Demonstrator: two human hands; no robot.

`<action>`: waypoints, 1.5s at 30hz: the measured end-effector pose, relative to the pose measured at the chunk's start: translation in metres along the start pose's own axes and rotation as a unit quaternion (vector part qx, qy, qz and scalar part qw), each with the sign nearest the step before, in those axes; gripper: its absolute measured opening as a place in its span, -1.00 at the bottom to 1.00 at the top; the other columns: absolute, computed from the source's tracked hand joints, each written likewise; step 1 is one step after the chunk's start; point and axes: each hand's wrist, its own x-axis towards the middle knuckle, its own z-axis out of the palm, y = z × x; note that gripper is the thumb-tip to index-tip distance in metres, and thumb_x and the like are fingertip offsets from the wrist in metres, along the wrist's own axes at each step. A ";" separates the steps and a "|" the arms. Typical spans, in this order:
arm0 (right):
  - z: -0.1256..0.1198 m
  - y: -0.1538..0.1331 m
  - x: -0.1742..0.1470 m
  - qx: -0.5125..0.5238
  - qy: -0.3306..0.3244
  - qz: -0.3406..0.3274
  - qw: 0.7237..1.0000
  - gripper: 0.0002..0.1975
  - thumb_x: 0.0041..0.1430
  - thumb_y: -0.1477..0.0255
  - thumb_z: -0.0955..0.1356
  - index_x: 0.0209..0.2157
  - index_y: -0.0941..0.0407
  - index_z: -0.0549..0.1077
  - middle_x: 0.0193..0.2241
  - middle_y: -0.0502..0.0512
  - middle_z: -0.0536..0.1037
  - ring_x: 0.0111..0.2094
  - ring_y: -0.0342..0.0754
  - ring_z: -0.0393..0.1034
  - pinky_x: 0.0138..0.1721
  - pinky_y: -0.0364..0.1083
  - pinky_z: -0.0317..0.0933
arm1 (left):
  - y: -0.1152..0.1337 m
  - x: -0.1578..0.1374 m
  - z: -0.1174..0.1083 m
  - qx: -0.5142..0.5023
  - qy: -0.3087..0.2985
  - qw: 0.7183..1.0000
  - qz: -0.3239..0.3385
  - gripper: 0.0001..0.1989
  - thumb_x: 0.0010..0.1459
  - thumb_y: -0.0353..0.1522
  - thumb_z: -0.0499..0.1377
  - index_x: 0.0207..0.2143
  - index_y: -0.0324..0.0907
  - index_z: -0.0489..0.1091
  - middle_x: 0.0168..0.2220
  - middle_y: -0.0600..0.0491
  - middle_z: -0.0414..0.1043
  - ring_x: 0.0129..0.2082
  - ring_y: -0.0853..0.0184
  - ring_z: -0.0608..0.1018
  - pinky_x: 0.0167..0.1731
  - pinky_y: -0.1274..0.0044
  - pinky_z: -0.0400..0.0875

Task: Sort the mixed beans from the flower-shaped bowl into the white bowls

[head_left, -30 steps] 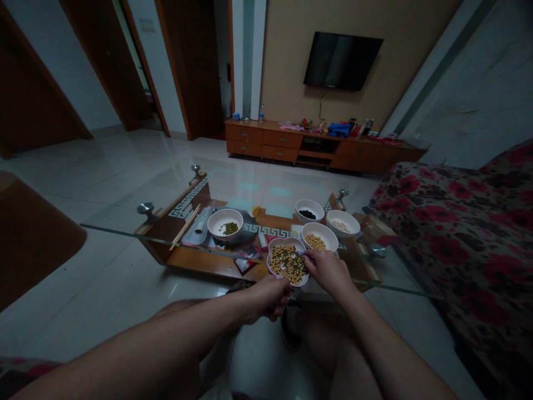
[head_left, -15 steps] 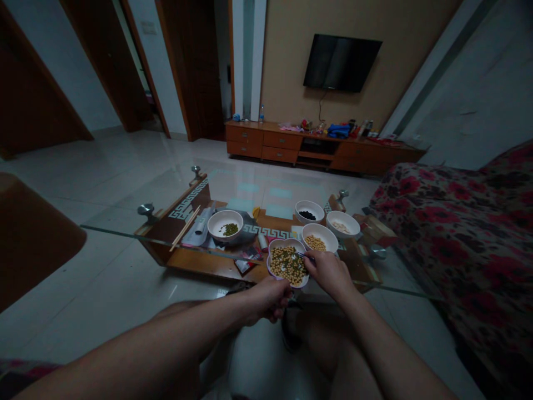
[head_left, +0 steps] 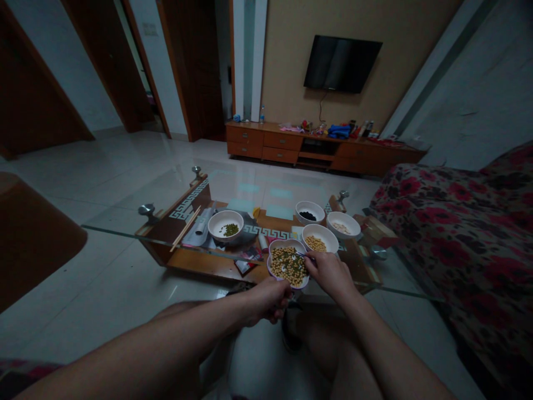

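A petal-shaped bowl (head_left: pixel 270 269) with a purplish rim holds pale yellow beans mixed with small green beans and a few white pieces. It overhangs the near edge of the glass table. My left hand (head_left: pixel 270 300) is closed at the bowl's near rim, fingers curled below it. In my right hand (head_left: pixel 331 273), above the bowl's right side, thumb and fingers pinch a thin metal utensil (head_left: pixel 300 254); its tip is among the beans, its kind unclear. White bowls stand nearby: one with yellow beans (head_left: pixel 331 236), one with black beans (head_left: pixel 310 205), one with pale pieces (head_left: pixel 347 219), one with green beans (head_left: pixel 219 219).
Wooden chopsticks (head_left: pixel 185 229) lie at the left of the glass table (head_left: pixel 125 214). Items show on the shelf below. A floral-covered sofa (head_left: pixel 458 233) is at the right, a brown seat or chair (head_left: pixel 37 233) at the left. Beyond stand a low cabinet (head_left: pixel 283 141) and a wall television (head_left: pixel 343 64).
Almost nothing differs. Both hands keep their places at the petal-shaped bowl, and the whole view has shifted very slightly.
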 end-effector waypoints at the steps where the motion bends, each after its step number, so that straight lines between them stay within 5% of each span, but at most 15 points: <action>1: 0.000 0.000 0.000 0.001 0.002 0.002 1.000 -0.66 0.26 0.23 0.18 -0.13 -0.03 0.53 -0.24 0.12 0.58 -0.20 -0.01 0.46 -0.29 -0.14 0.20 | 0.000 0.000 0.000 0.002 0.003 1.000 0.000 -0.89 0.14 -0.34 -0.04 -0.45 -0.13 0.12 -0.65 0.25 0.05 -0.77 0.52 0.14 -0.74 0.65 -0.03; 25: 0.000 0.000 0.000 0.002 -0.007 -0.003 1.000 -0.64 0.27 0.22 0.17 -0.13 -0.02 0.53 -0.24 0.13 0.57 -0.21 -0.01 0.46 -0.28 -0.14 0.20 | -0.004 0.004 -0.002 0.008 0.002 1.000 0.000 -0.84 0.14 -0.26 0.00 -0.44 -0.12 0.13 -0.62 0.24 0.06 -0.75 0.51 0.16 -0.73 0.64 -0.01; 34: -0.001 0.005 -0.004 0.055 0.086 -0.004 0.995 -0.64 0.26 0.23 0.18 -0.06 -0.05 0.51 -0.25 0.09 0.60 -0.22 -0.03 0.47 -0.27 -0.15 0.21 | -0.003 0.004 -0.002 -0.007 0.004 1.000 -0.001 -0.86 0.11 -0.29 0.01 -0.47 -0.14 0.15 -0.64 0.22 0.06 -0.75 0.51 0.15 -0.71 0.62 -0.02; 45: -0.004 0.031 -0.004 0.079 0.154 0.146 0.974 -0.62 0.26 0.21 0.18 -0.07 0.03 0.52 -0.30 0.16 0.60 -0.27 0.02 0.49 -0.34 -0.12 0.21 | -0.003 0.013 -0.007 -0.013 0.012 1.000 0.006 -0.86 0.07 -0.29 0.01 -0.48 -0.15 0.20 -0.64 0.21 0.07 -0.76 0.49 0.16 -0.72 0.60 0.01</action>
